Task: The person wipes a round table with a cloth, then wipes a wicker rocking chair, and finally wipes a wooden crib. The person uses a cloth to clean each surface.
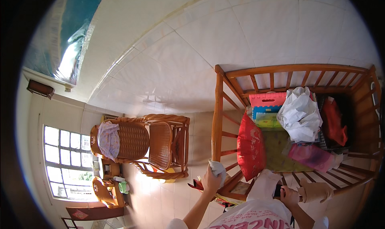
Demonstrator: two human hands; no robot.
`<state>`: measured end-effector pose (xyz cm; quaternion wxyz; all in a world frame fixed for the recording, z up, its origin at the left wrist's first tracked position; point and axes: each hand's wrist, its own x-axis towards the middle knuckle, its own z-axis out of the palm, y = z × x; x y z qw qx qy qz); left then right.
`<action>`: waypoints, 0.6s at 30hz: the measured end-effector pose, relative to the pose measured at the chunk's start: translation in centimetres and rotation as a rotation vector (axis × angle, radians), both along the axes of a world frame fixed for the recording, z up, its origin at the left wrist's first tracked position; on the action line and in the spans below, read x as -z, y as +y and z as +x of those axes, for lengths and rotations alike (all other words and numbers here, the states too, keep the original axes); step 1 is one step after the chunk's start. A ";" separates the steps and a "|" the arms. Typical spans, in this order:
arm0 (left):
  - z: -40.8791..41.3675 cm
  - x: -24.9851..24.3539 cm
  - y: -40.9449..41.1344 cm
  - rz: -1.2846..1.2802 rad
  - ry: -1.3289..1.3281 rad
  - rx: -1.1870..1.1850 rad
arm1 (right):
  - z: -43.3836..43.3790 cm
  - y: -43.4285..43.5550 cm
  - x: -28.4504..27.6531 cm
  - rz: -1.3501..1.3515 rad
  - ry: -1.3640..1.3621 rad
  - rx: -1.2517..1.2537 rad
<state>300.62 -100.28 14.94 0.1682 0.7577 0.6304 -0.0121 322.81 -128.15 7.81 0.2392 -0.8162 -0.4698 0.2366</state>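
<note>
My left hand [211,180] grips a crumpled pale grey cloth [217,171] against the near left corner of a wooden crib [217,117]. My right hand [289,196] is closed at the crib's near rail [300,198], beside a small dark object [277,190] that is partly hidden. Just right of that hand a beige cloth item [317,191] hangs over the rail. White fabric [264,184] covers part of the rail between my hands. A red patterned cushion [250,148] leans inside the crib's left end.
In the crib lie a crumpled white bag [300,114], a pink foam panel [266,99], a pink plastic package [311,157] and a red item [333,122] in a dark container. A rattan chair [133,140] with a patterned cloth [109,139] stands left. A tiled wall [192,69] backs the crib.
</note>
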 end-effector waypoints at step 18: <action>16.3 -1.8 18.3 0.102 0.021 0.092 | 0.1 0.5 -0.5 -0.044 0.057 0.045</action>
